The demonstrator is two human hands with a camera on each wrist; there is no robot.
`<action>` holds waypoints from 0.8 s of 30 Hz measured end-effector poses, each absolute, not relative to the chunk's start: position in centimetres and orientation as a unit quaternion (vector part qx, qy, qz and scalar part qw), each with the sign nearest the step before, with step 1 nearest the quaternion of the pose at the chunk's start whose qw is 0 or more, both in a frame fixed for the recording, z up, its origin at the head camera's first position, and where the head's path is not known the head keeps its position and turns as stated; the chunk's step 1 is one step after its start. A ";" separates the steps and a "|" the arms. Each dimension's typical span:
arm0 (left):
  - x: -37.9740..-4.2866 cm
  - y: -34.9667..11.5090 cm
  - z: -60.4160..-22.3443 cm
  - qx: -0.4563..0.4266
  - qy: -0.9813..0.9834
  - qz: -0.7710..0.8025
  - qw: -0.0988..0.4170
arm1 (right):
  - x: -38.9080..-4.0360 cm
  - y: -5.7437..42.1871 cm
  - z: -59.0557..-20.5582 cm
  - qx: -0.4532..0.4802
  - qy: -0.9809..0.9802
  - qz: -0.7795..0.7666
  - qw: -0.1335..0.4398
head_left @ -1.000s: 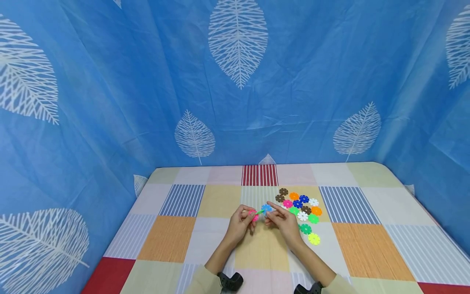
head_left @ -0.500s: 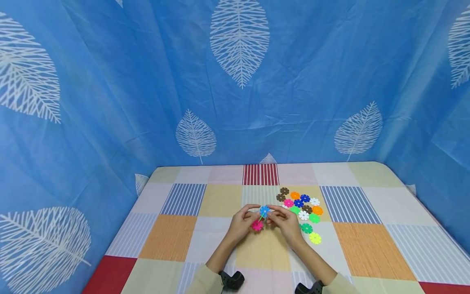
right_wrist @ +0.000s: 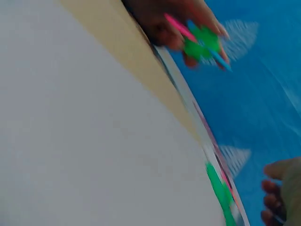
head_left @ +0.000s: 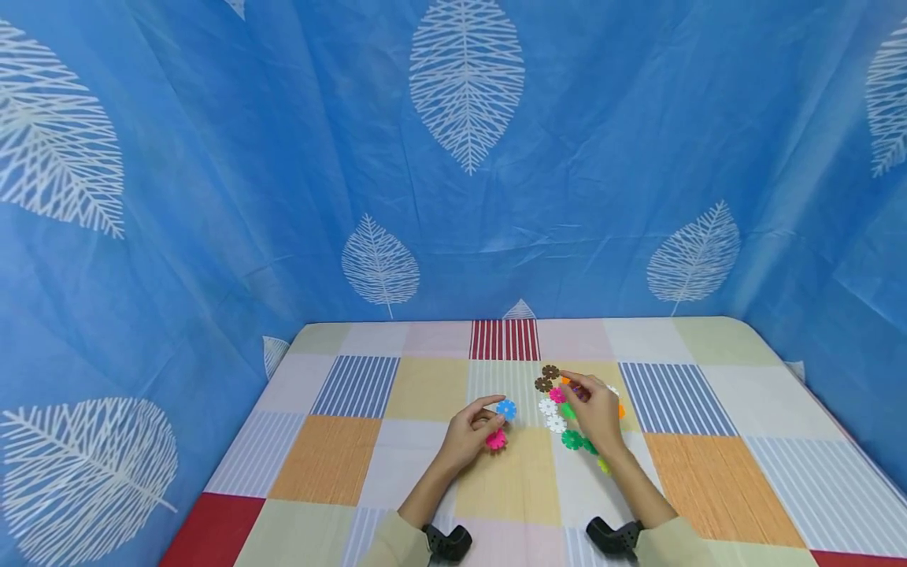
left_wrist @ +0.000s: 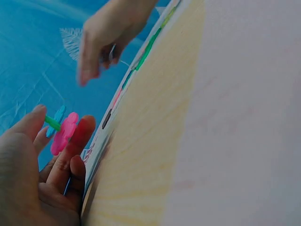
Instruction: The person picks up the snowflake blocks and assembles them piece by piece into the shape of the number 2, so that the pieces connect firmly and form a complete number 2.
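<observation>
We get bright, even light in the head view, with pale sheen along folds of the blue curtain [head_left: 319, 157]. Both wrist views look dim and hazy to us — the right grip [left_wrist: 115, 35] smears in the left one, and the green pieces [right_wrist: 217, 186] blur in the right.

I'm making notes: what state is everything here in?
Held pink flower disc: joined, at one end
Held green flower disc: joined, in the middle
Held blue flower disc: joined, at the other end
Left hand: pinching this joined trio
Loose flower discs: lying flat, some hidden
Right hand: over them, holding none visibly
Patchwork tablecloth: spread out
Leaf-print backdrop: hanging
</observation>
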State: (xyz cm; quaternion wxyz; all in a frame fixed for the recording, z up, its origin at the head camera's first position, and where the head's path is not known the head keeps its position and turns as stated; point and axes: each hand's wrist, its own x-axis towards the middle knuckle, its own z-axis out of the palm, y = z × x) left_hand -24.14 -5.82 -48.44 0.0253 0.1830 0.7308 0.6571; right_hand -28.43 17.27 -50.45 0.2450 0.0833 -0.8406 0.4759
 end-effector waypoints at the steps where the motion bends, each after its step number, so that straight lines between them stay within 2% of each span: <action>1: -24.1 -5.8 -48.5 0.183 0.732 0.656 0.025 | -28.7 18.2 -50.6 0.077 -0.859 0.438 0.253; 5: -24.0 -5.8 -48.5 0.175 0.739 0.650 0.023 | -29.2 21.0 -51.3 0.061 -0.915 0.319 0.240; 11: -24.0 -5.8 -48.3 0.169 0.740 0.651 0.025 | -29.6 22.3 -51.7 0.054 -0.935 0.267 0.227; 18: -24.2 -5.7 -48.3 0.164 0.737 0.656 0.023 | -30.1 22.3 -51.9 0.063 -0.912 0.326 0.242; 21: -24.2 -5.7 -48.3 0.161 0.734 0.659 0.022 | -29.8 21.6 -51.5 0.108 -0.881 0.385 0.254; 24: -24.2 -5.7 -48.4 0.157 0.735 0.660 0.022 | -29.2 20.1 -51.0 0.162 -0.838 0.463 0.240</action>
